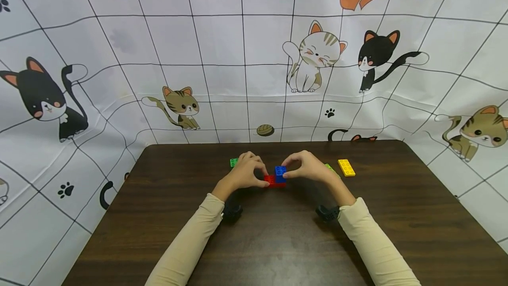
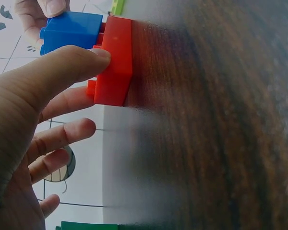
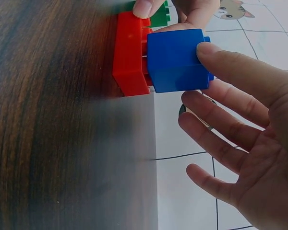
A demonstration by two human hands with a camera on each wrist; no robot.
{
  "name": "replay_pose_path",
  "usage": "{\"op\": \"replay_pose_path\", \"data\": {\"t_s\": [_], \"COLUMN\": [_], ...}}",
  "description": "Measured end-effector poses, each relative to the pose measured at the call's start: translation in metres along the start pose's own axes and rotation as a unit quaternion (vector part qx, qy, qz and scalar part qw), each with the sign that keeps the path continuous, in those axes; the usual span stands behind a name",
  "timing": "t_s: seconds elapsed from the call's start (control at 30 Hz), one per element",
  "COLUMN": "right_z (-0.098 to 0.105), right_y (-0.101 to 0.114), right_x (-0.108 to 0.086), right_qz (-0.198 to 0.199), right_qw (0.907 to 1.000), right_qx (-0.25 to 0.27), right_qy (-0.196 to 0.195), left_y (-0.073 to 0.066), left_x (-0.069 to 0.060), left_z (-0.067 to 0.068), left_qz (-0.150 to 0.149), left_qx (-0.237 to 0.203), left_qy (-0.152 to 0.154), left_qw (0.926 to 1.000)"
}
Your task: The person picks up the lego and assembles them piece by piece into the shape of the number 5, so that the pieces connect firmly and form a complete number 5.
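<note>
A long red brick (image 1: 271,181) lies on the dark table, studs up. My left hand (image 1: 245,173) pinches its left end between thumb and index finger; in the left wrist view the thumb lies on the side of the red brick (image 2: 116,62). The blue brick (image 3: 177,60) stands over the other end of the red brick, with some red studs visible at a narrow gap between them in the right wrist view. My right hand (image 1: 307,167) pinches the blue brick by thumb and index finger, its other fingers spread.
Behind my left hand lies a green brick (image 1: 233,162). A lime brick (image 1: 328,167) is partly hidden behind my right hand, and a yellow brick (image 1: 346,167) lies right of it. A cat-print sheet (image 1: 222,47) hangs behind the table (image 1: 278,242).
</note>
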State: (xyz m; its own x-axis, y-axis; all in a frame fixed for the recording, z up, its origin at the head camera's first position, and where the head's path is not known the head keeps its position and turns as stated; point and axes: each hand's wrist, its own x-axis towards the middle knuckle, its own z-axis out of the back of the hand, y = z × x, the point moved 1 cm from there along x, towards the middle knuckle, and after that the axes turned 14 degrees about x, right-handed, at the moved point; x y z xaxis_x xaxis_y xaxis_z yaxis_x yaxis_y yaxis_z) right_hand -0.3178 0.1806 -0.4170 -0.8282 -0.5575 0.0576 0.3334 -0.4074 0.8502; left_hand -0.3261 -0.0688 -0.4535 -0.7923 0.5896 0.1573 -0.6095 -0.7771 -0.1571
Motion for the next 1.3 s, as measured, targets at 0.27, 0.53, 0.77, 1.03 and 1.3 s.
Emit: {"op": "replay_pose_path", "data": {"t_s": [0.27, 0.53, 0.77, 1.03, 1.3], "right_z": [-0.0011, -0.0007, -0.0022, -0.0043, -0.0036], "right_y": [-0.001, -0.0023, -0.0002, -0.0016, -0.0022], "right_x": [-0.0013, -0.0009, -0.003, -0.0036, -0.0034], "right_qz": [0.005, 0.004, 0.006, 0.004, 0.001], "right_qw": [1.0, 1.0, 1.0, 1.0, 0.9999], "right_qx": [0.001, 0.0, 0.005, 0.007, 0.008], "right_qy": [0.002, -0.003, -0.001, -0.005, -0.006], "left_y": [-0.0021, -0.0021, -0.0041, -0.006, -0.0082], "left_x": [-0.0012, -0.0005, -0.0016, -0.0025, -0.0034], "left_z": [-0.0008, -0.0023, -0.0038, -0.003, 0.0002], "left_qz": [0.0, 0.005, 0.006, 0.004, 0.005], "left_qx": [0.003, 0.004, 0.013, 0.011, 0.004], "left_qy": [-0.002, 0.0, -0.002, 0.001, -0.001], "left_qw": [1.0, 1.0, 0.9999, 0.9999, 1.0]}}
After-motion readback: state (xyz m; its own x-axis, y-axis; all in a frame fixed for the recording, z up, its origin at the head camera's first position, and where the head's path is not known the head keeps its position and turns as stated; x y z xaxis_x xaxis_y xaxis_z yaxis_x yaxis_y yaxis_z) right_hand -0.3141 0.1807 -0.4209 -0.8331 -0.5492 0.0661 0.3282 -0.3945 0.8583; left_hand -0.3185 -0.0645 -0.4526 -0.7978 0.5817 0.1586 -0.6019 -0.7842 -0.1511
